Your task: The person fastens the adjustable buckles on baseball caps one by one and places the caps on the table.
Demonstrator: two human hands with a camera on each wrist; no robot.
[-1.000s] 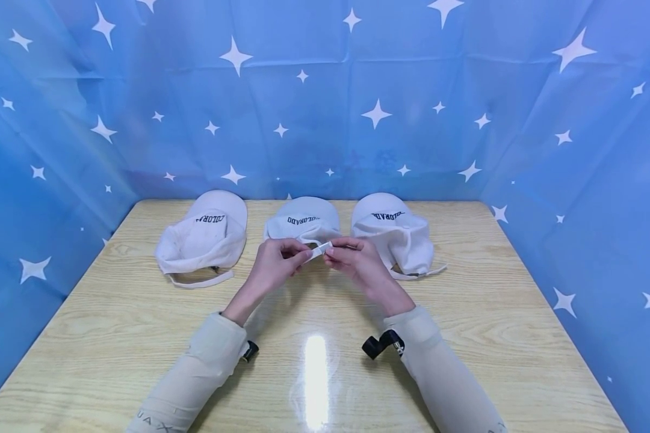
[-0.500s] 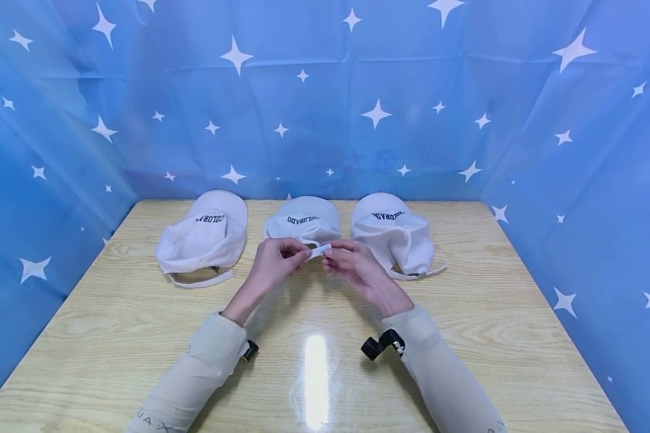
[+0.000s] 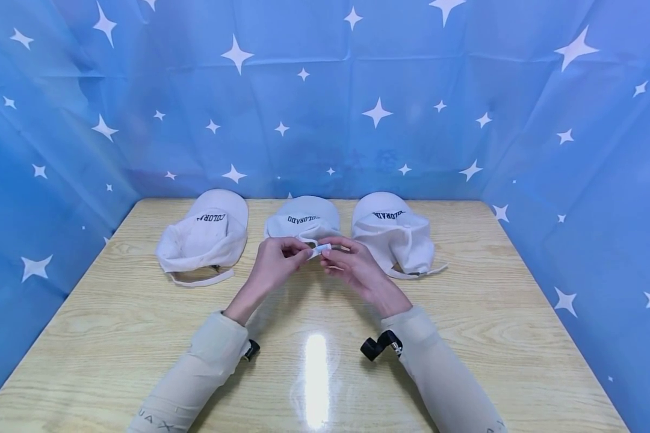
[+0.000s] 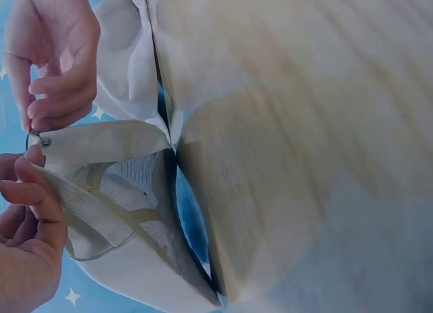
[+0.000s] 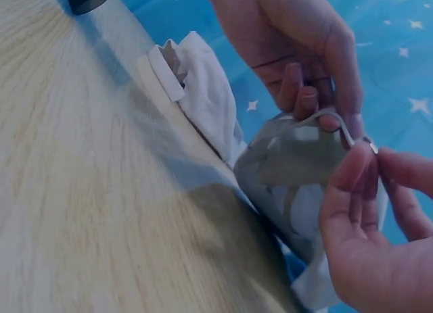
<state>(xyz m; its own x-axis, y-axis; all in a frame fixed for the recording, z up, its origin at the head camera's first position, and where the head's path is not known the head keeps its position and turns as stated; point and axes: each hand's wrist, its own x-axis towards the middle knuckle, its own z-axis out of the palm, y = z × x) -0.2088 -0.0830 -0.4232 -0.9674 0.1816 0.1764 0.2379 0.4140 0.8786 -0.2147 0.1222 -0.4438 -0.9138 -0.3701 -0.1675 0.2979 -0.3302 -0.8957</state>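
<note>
The middle white cap, lettered COLORADO, sits at the far side of the table with its back strap raised towards me. My left hand pinches the strap from the left between thumb and fingers. From the right, my right hand pinches the strap's end. A small metal buckle shows between the fingertips in the left wrist view, and also in the right wrist view. How far the strap runs through it cannot be made out. The cap's inside faces the left wrist camera.
Another white cap lies left of the hands, its strap hanging loose. A third white cap lies to the right, partly behind my right hand. A blue star-patterned curtain closes off the back and sides of the wooden table.
Both hands stay in nearly the same place. The right fingers shift slightly left along the strap, and the strap's visible piece turns a little. The other caps have not moved.
</note>
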